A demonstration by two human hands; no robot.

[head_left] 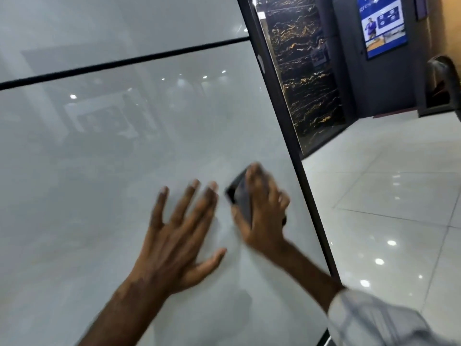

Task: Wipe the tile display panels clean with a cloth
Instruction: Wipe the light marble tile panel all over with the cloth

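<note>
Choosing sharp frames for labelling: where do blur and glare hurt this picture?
Head view: motion blur smears the right hand and the dark grey cloth it grips; the left hand, spread on the glossy pale grey tile panel, is soft-edged too; ceiling-light reflections dot that panel and the white floor tiles; the black gold-veined slab beyond is sharper.

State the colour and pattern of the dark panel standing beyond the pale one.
The dark panel is black with wavy gold veins; head view.

One head-worn camera (wide-angle, tilted) looks forward and down, very near the pale tile panel (112,158) filling the left; the shiny floor (399,191) shows far right.
</note>
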